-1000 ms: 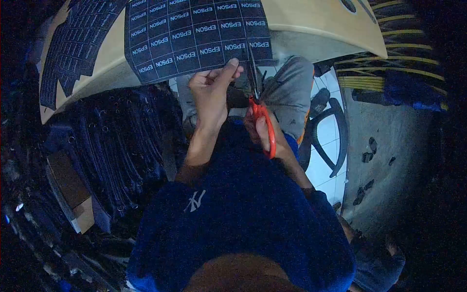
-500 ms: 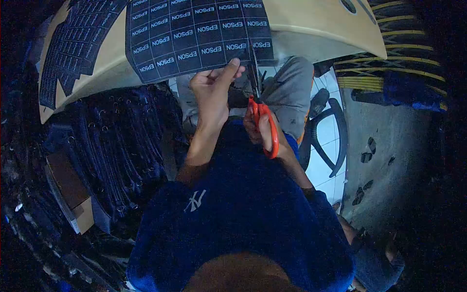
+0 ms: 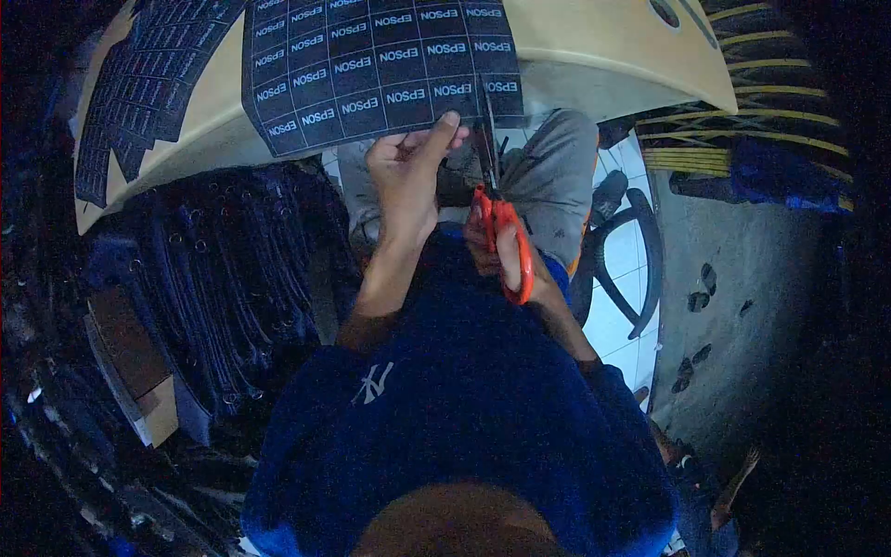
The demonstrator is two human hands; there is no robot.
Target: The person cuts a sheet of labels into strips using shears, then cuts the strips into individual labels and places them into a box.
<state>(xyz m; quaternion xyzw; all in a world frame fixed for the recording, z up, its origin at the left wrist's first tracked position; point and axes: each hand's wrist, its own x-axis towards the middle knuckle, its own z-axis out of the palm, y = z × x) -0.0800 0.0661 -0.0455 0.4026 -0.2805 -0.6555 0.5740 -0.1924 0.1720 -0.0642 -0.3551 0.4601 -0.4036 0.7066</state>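
Observation:
A black sheet (image 3: 380, 65) printed with rows of EPSON labels lies over the near edge of the yellow table and overhangs it. My left hand (image 3: 408, 176) pinches the sheet's near edge between thumb and fingers. Orange-handled scissors (image 3: 506, 227) are in my right hand (image 3: 506, 255), with fingers through the handles. Their blades point away from me at the sheet's near edge, right of my left thumb, around the last column of labels. More black labelled sheets (image 3: 158, 84) lie on the table's left part.
The yellow table (image 3: 603, 32) curves across the top. Dark straps with metal rings (image 3: 232, 278) hang at the left, beside a cardboard box (image 3: 158, 408). A black chair part (image 3: 640, 260) stands on the right floor. Another person's arm (image 3: 733, 487) shows at lower right.
The sheet has shifted slightly, while both hands stay almost in place. The other person at lower right has moved, and an arm now reaches out there.

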